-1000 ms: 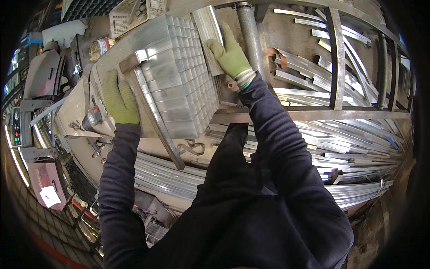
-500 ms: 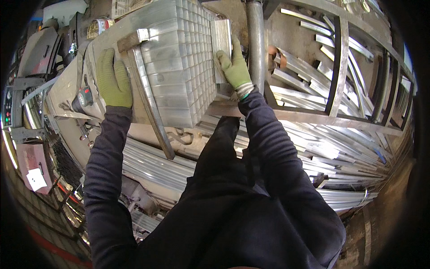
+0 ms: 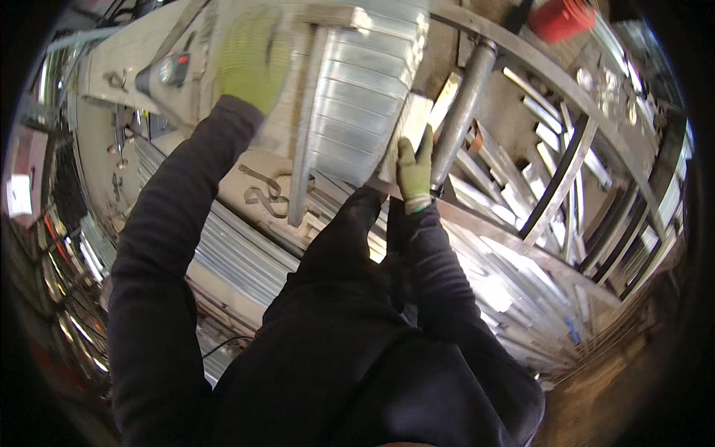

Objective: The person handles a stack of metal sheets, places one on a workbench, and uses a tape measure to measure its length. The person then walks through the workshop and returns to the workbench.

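A stack of silvery metal tubes (image 3: 361, 104) lies on the bench, with an L-shaped bar (image 3: 309, 127) along its left side. Left of that bar, my left hand (image 3: 255, 59), in a green knit glove, is over the bench top, its fingers stretched out but smeared by motion. At the stack's right end is a short, pale metal length (image 3: 410, 127). My right hand (image 3: 415, 175), gloved alike, grips its near right edge, thumb and fingers partly round it.
A tape measure (image 3: 175, 69) lies on the bench at the left. To the right are a steel roller (image 3: 465, 112) and a steel frame (image 3: 560, 179), with many loose metal offcuts below. A red bucket (image 3: 564, 18) stands far right. Long metal profiles (image 3: 242, 242) lie under the bench.
The view has shifted, bringing the red bucket in. My left hand has moved farther away along the L-shaped bar. My right hand has come down toward the near end of the short metal length.
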The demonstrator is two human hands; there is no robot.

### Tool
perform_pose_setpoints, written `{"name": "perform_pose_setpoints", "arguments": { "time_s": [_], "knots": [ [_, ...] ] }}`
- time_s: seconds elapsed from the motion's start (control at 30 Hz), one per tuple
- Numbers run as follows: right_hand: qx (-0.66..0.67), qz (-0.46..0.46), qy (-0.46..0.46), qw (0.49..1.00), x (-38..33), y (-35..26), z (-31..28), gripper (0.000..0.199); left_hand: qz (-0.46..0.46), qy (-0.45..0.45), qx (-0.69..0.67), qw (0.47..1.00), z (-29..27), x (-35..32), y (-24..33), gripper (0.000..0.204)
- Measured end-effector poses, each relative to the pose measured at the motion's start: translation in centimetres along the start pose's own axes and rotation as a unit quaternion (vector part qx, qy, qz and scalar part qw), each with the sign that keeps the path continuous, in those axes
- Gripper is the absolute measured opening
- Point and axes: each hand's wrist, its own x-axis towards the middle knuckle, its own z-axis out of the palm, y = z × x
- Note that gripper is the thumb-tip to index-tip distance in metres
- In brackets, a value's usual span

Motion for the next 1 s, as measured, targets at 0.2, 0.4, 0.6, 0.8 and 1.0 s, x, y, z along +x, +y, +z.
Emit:
{"name": "perform_pose_setpoints", "arguments": {
  "time_s": [0.2,0.4,0.6,0.8,1.0],
  "knots": [
    [0.148,0.039,0.075,0.985,-0.4,0.7,-1.1,0.073,-0.044,0.009,0.05,0.998,0.0,-0.1,0.8,0.044],
    [0.027,0.066,-0.019,0.997,5.1,1.6,0.2,0.063,-0.083,0.017,0.02,0.996,-1.0,0.4,1.6,0.043],
    [-0.193,0.05,-0.078,0.977,6.3,3.2,-1.5,0.066,-0.092,0.018,0.03,0.995,-1.3,0.8,2.2,0.041],
    [0.235,0.029,0.043,0.971,3.4,1.8,-1.0,0.07,-0.089,0.015,0.021,0.996,-1.3,0.6,2.2,0.042],
    [0.123,0.088,0.032,0.988,1.3,1.6,-1.1,0.07,-0.081,0.015,0.038,0.996,-1.4,0.9,2.3,0.041]
  ]
}}
